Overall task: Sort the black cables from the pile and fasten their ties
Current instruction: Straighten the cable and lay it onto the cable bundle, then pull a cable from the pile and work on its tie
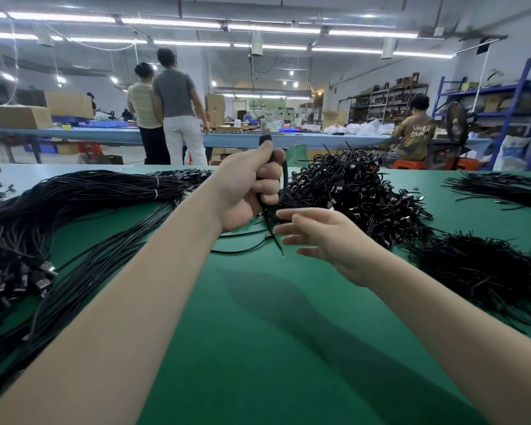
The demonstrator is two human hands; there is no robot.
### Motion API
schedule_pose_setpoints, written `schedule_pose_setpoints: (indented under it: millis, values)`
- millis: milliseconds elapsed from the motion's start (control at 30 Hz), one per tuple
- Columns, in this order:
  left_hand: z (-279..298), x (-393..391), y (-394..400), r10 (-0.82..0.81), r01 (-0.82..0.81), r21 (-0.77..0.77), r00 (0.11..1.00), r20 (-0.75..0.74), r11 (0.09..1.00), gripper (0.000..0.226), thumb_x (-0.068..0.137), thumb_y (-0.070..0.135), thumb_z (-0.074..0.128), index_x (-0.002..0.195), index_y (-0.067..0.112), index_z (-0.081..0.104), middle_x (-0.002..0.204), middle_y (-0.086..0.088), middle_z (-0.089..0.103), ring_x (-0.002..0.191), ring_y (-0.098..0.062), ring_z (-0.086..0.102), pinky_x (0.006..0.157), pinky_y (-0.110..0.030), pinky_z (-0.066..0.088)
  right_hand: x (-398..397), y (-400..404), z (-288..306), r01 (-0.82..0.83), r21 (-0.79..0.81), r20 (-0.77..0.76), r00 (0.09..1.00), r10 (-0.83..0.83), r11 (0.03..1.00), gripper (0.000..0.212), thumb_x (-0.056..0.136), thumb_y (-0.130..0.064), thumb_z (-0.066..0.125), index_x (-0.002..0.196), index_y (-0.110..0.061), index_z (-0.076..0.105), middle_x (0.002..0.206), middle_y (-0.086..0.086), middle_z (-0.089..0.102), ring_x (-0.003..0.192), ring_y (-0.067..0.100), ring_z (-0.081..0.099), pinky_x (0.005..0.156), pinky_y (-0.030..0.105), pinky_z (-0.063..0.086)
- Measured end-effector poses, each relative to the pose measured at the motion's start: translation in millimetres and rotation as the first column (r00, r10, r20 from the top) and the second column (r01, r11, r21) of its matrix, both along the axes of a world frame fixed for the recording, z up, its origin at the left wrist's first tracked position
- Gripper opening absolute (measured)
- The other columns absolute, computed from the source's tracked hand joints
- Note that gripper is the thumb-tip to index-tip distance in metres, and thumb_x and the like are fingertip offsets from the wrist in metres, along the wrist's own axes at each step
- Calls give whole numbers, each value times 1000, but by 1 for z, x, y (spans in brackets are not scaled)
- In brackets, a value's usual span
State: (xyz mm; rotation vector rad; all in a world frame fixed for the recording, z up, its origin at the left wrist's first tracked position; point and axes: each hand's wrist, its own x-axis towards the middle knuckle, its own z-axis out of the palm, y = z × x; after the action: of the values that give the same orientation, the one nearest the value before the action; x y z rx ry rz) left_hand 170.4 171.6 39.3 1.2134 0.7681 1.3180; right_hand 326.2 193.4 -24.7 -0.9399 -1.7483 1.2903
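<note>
A left hand (247, 185) grips upright cutters (265, 139) and a dangling black cable (284, 191) above a green table (258, 332). The right hand (322, 237), fingers spread, reaches toward the tangled cable pile (350, 185). Neighbouring cables may snag and drag along.

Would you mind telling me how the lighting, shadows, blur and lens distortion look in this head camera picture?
Head view: bright ceiling tube lights glare slightly; both arms cast soft shadows on the green table; the right hand has mildly motion-blurred fingers, while the left hand gripping the tool is sharper; wide-angle distortion bends the table edges and the blue shelving.
</note>
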Motion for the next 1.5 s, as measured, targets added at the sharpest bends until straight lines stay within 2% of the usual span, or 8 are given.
schedule_pose_setpoints:
  millis: [433,567,700,800,1100,1267,1367,1500]
  values:
    - [-17,20,8,303,-328,17,850,-431,945,39,100,45,43,74,20,57,75,4,52,46,-7,50,56,-24,40,-15,-5,-3,49,-172,-250,964,-91,984,23,98,-22,52,82,-16,67,66,0,67,54,12,58,66,28,55]
    - [-18,19,9,148,-165,-74,969,-196,983,33,102,37,41,80,17,55,104,-1,69,83,-15,62,55,-23,45,-10,-3,-2,-42,-192,-209,978,1,980,24,101,-29,47,84,-19,61,67,-2,67,58,13,64,66,29,49]
    - [-23,19,9,139,-148,-70,983,-123,986,32,102,34,42,81,14,55,88,-2,69,79,-18,64,54,-23,51,-5,0,1,-6,-158,-160,987,-20,987,21,100,-27,47,89,-19,63,73,-4,70,64,13,67,61,25,50]
    - [-25,20,13,201,-205,0,960,-195,979,36,100,36,45,77,13,62,84,-4,65,84,-26,60,83,-44,54,-6,0,4,-23,-153,-243,970,-15,988,26,99,-36,49,91,-16,63,62,-10,63,65,14,67,59,26,52]
    - [-33,24,17,237,-245,13,921,-309,969,33,99,38,49,78,20,66,66,14,68,62,-3,64,58,-17,47,-15,-6,-5,111,440,201,955,-219,891,24,98,-36,47,86,-16,51,64,-3,49,54,15,49,46,20,37]
    - [-45,34,21,301,-324,-40,913,-276,945,33,100,34,48,75,20,64,63,11,67,67,-11,57,74,-28,40,-15,2,-26,143,716,468,628,-622,684,21,102,-34,28,95,-18,40,100,8,60,89,35,59,64,36,35]
    - [-55,39,24,283,-327,-99,908,-310,940,35,101,37,45,76,21,65,67,12,68,67,-10,57,71,-27,38,-10,10,-35,116,749,511,526,-680,652,19,102,-29,27,90,-20,37,100,8,62,87,35,61,62,35,32]
    - [-67,31,26,307,-359,-36,843,-442,933,35,98,45,48,82,21,68,78,4,71,66,-8,68,65,-26,46,0,23,-38,218,424,568,692,-445,879,33,100,-27,27,70,-15,34,74,4,47,74,30,47,63,32,33]
